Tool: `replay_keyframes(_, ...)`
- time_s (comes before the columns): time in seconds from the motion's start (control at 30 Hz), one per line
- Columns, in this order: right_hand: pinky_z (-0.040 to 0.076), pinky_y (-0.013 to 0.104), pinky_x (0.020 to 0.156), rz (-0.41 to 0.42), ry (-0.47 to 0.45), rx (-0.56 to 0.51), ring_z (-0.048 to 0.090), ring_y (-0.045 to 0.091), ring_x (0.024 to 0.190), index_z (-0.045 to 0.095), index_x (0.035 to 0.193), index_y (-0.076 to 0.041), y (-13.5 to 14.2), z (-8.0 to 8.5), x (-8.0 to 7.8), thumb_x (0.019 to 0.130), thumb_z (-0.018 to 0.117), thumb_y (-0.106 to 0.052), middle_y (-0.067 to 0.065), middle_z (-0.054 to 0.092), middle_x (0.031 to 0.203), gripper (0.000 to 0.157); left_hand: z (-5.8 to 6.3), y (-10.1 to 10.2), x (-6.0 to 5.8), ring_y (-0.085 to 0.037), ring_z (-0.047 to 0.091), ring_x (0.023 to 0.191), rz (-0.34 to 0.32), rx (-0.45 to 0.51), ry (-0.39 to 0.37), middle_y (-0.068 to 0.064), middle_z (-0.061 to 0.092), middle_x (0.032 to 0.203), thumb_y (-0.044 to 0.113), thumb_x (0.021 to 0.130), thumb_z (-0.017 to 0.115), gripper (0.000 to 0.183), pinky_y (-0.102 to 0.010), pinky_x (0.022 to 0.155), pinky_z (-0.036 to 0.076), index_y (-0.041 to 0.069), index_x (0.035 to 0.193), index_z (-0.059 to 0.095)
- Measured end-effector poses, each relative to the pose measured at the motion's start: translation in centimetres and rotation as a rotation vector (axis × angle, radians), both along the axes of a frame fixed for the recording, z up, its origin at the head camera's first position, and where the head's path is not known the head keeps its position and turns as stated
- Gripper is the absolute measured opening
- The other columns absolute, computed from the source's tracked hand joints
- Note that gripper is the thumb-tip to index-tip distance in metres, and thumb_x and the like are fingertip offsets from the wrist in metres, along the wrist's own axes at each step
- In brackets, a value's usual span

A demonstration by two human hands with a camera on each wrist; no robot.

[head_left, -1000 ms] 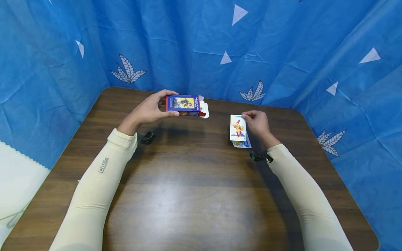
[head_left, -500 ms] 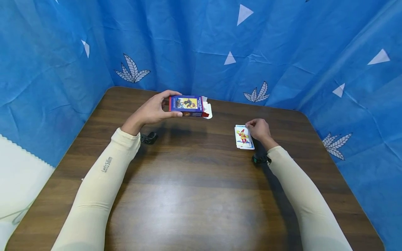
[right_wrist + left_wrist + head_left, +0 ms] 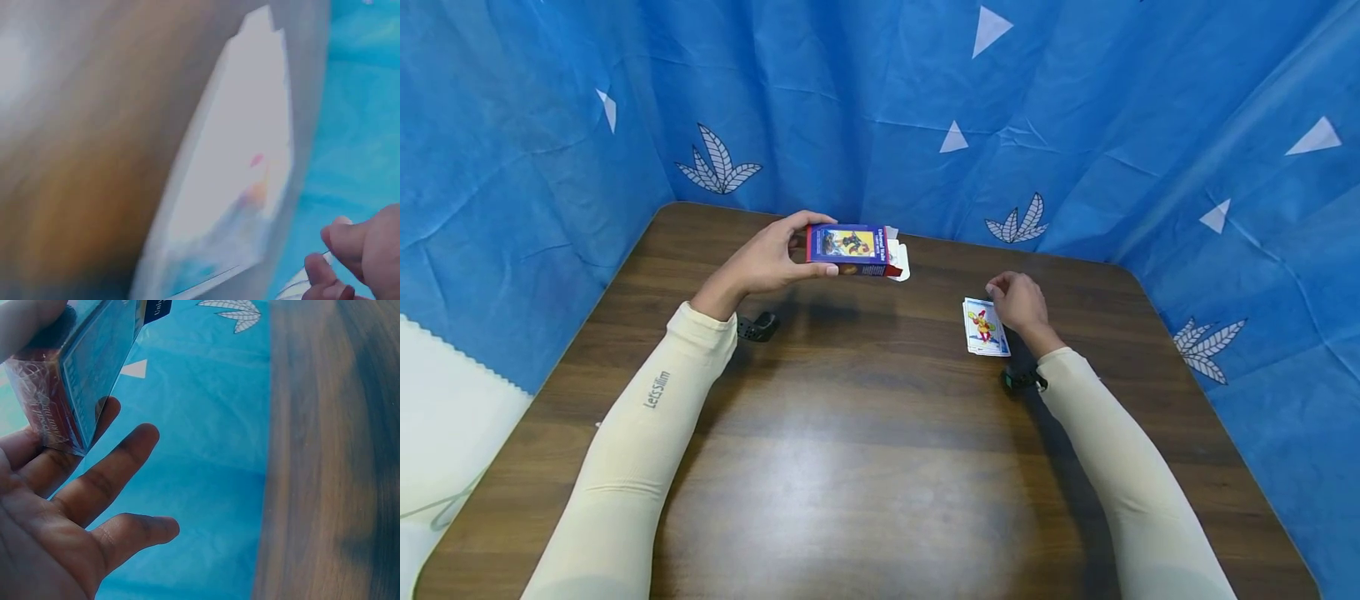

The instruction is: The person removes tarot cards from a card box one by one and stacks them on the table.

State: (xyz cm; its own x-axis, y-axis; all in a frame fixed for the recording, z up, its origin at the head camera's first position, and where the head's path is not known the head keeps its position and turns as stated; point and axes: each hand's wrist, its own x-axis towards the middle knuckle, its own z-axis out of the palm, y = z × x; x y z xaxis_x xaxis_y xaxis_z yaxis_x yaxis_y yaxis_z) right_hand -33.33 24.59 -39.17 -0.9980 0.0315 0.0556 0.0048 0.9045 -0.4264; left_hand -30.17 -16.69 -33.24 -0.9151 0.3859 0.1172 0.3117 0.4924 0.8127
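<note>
My left hand (image 3: pixel 765 260) grips a blue and red tarot card box (image 3: pixel 848 246) between thumb and fingers, raised over the far part of the table. The box's flap end, on the right, hangs open. In the left wrist view the box's plastic-wrapped bottom (image 3: pixel 50 406) sits near the palm, and some fingers stretch away from it. A small stack of cards (image 3: pixel 985 329), topped by one with a red and yellow figure, lies on the table. Just beside its upper right my right hand (image 3: pixel 1021 302) hovers with loosely bent fingers, holding nothing. The cards look blurred in the right wrist view.
The brown wooden table (image 3: pixel 850 417) has rounded far corners. A blue curtain (image 3: pixel 880 108) with white triangles and leaf prints hangs behind it and along the sides. White cloth (image 3: pixel 452 433) shows at the left edge.
My right hand has lowered a figure card onto the stack, let it go and risen slightly off it. The left hand keeps hold of the box, nearly still.
</note>
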Motion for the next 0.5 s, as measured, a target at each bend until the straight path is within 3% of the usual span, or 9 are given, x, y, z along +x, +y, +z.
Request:
replay_keyframes(0.13, 0.047, 0.039, 0.078, 0.115, 0.131, -0.152, 0.057, 0.024, 0.088, 0.066, 0.115, -0.006, -2.5, 2.3, 0.7, 0.102, 0.055, -0.03, 0.013, 0.068, 0.106, 0.029, 0.0, 0.0, 0.0, -0.028, 0.054, 0.116, -0.004, 0.021, 0.01, -0.01, 0.051, 0.137, 0.045, 0.079, 0.081, 0.078, -0.045, 0.1, 0.047, 0.022, 0.144, 0.044)
replay_keyframes(0.27, 0.046, 0.027, 0.076, 0.275, 0.226, -0.41, 0.06, 0.016, 0.086, 0.07, 0.111, -0.004, -5.7, 4.8, 1.9, 0.1, 0.059, -0.029, 0.014, 0.07, 0.101, 0.029, 0.0, 0.0, 0.0, -0.027, 0.056, 0.114, -0.009, 0.029, 0.012, -0.01, 0.052, 0.137, 0.043, 0.08, 0.08, 0.077, -0.045, 0.1, 0.047, 0.021, 0.144, 0.043)
replay_keyframes(0.4, 0.045, 0.022, 0.071, 0.356, 0.197, -0.634, 0.065, 0.013, 0.088, 0.07, 0.107, -0.003, -8.6, 6.3, 3.3, 0.098, 0.062, -0.024, 0.01, 0.072, 0.094, 0.024, 0.0, 0.0, 0.1, -0.027, 0.056, 0.114, -0.014, 0.026, 0.013, -0.01, 0.052, 0.137, 0.044, 0.08, 0.08, 0.078, -0.045, 0.099, 0.048, 0.021, 0.144, 0.043)
replay_keyframes(0.5, 0.039, 0.024, 0.062, 0.349, 0.143, -0.7, 0.064, 0.012, 0.085, 0.07, 0.106, -0.005, -10.1, 6.7, 3.9, 0.098, 0.062, -0.023, 0.005, 0.072, 0.09, 0.021, -0.1, 0.0, 0.2, -0.027, 0.056, 0.114, -0.011, 0.023, 0.012, -0.01, 0.052, 0.137, 0.045, 0.08, 0.08, 0.078, -0.045, 0.099, 0.048, 0.021, 0.144, 0.042)
